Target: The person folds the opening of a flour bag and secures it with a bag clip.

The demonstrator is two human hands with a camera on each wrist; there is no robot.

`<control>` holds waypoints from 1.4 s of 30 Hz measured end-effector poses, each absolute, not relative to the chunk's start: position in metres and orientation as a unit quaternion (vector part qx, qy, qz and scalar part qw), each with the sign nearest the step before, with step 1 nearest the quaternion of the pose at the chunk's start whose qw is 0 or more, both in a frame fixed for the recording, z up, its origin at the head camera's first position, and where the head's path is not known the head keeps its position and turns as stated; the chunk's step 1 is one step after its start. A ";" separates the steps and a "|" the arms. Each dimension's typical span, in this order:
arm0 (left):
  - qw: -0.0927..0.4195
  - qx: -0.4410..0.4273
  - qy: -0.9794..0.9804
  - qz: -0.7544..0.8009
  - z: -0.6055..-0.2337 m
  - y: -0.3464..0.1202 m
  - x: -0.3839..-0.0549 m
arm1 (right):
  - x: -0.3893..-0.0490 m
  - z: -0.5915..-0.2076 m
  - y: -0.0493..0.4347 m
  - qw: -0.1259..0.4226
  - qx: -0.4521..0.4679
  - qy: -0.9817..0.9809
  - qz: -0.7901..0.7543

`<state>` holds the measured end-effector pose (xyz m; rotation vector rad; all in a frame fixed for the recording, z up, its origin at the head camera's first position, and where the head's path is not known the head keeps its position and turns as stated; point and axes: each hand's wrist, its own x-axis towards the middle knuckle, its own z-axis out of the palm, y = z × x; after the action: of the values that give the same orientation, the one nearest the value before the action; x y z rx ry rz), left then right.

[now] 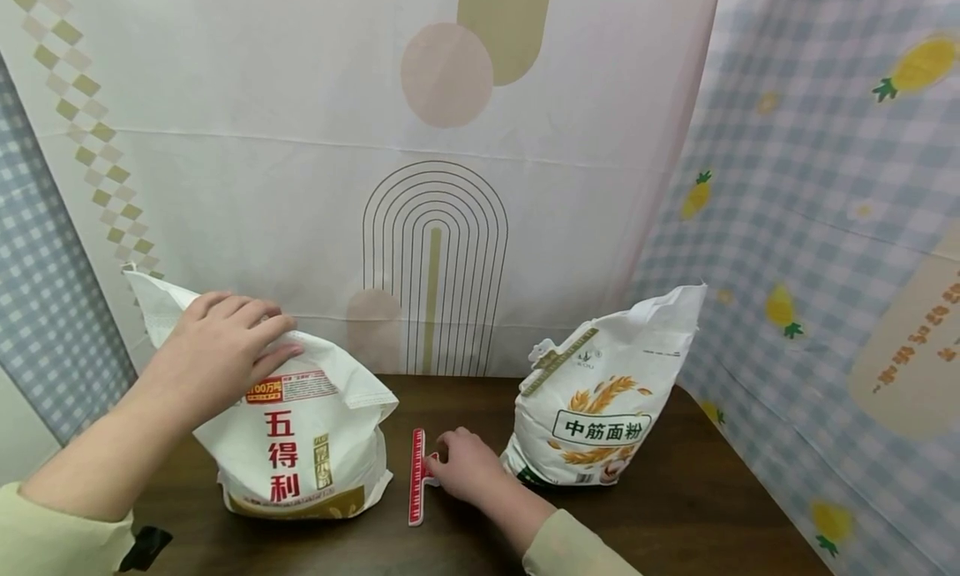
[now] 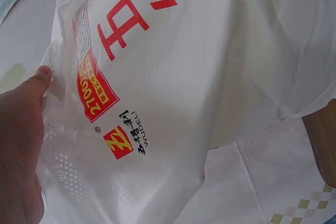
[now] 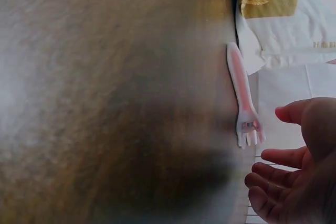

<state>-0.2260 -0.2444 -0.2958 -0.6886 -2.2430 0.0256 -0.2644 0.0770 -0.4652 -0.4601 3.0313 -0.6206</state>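
Observation:
A white flour bag (image 1: 300, 418) with red lettering stands on the left, its top slanting up to a corner. My left hand (image 1: 232, 343) lies over its upper part, fingers across the top. In the left wrist view the thumb (image 2: 37, 85) presses the bag's edge, and the other fingers are hidden behind the plastic. On the table right of this bag lies a red and white bag clip (image 1: 417, 476). My right hand (image 1: 468, 468) is beside the clip's handle; in the right wrist view its thumb and fingers are spread apart, with nothing between them.
A second white flour bag (image 1: 600, 418), printed with wheat ears, stands on the right, an olive and white clip (image 1: 558, 361) across its upper left edge. The dark wooden table (image 1: 690, 509) backs onto a patterned cloth (image 1: 300, 226); a checked curtain (image 1: 825, 251) hangs at right.

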 end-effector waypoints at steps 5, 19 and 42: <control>0.388 -0.269 -0.882 0.008 -0.297 -0.245 -0.225 | -0.263 -0.470 0.077 0.007 -0.144 0.973 -0.179; 0.388 -0.269 -0.882 0.003 -0.297 -0.244 -0.226 | -0.263 -0.473 0.076 -0.009 -0.117 0.975 -0.187; 0.401 -0.271 -0.875 -0.003 -0.299 -0.246 -0.226 | -0.270 -0.467 0.075 0.001 -0.103 0.969 -0.225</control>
<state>-0.2263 -0.2455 -0.2988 -0.6850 -2.2118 -0.0064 -0.2704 0.0753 -0.4669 -0.3222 3.0425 -0.7054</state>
